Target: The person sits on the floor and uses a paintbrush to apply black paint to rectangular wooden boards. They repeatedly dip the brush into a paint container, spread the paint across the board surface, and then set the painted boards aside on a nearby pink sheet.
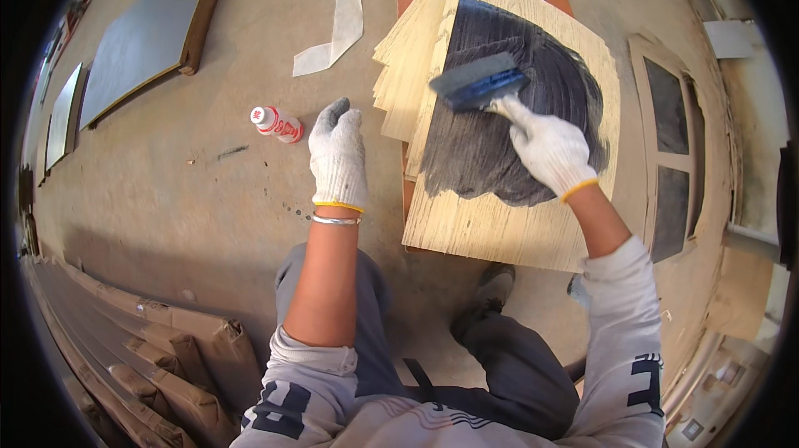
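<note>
The right hand (549,148) has its fingers closed around a wide brush (478,82), pressed on the black-stained wooden panel (508,223) at one o'clock. The left hand (337,156) hovers, fingers loosely extended, near a small bottle (276,124) at ten o'clock.

1. Left hand (337,156), about 10 o'clock from frame centre: white knitted work glove, yellow-trimmed cuff, greyed fingertips.
2. Left wrist: thin silver bangle (335,219) just below the cuff.
3. Right hand (549,148), about 2 o'clock: matching white glove, yellow-trimmed cuff.
4. Sleeves (624,340): light grey sweatshirt with dark block markings, pushed up the forearms.
5. Trousers (516,373): dark grey.
6. Shoe (491,290): grey.
</note>
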`<state>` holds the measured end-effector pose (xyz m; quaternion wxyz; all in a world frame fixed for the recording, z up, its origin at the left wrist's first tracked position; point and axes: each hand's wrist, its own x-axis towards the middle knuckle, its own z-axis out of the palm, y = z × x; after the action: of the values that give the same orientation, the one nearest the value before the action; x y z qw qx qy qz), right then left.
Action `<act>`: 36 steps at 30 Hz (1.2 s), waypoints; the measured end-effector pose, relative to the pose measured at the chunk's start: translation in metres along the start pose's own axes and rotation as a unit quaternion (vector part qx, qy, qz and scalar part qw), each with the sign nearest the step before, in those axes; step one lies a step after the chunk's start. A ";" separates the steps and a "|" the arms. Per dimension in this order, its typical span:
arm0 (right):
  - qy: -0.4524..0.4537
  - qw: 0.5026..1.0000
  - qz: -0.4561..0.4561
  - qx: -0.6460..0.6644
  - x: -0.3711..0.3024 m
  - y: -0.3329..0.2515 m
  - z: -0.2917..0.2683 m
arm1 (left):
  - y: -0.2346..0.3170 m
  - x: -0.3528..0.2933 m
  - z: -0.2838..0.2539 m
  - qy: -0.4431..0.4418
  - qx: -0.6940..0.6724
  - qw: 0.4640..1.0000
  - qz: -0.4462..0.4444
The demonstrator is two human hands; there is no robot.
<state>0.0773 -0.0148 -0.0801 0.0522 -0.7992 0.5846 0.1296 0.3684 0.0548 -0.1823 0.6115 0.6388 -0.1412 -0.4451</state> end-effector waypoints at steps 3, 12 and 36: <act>-0.020 0.993 -0.112 -0.024 -0.079 -0.015 -0.002 | 0.000 0.005 -0.008 0.012 0.015 1.000 0.013; 0.032 0.994 -0.107 -0.015 -0.149 -0.030 0.020 | -0.007 0.010 -0.007 0.003 0.030 0.999 0.024; 0.011 0.991 -0.135 0.014 -0.188 -0.036 0.020 | 0.000 0.006 0.000 -0.005 0.019 1.000 0.003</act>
<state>0.0559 0.1739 -0.0512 0.0742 -0.8714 0.4737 0.1041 0.3714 0.0508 -0.1849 0.6001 0.6477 -0.1547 -0.4432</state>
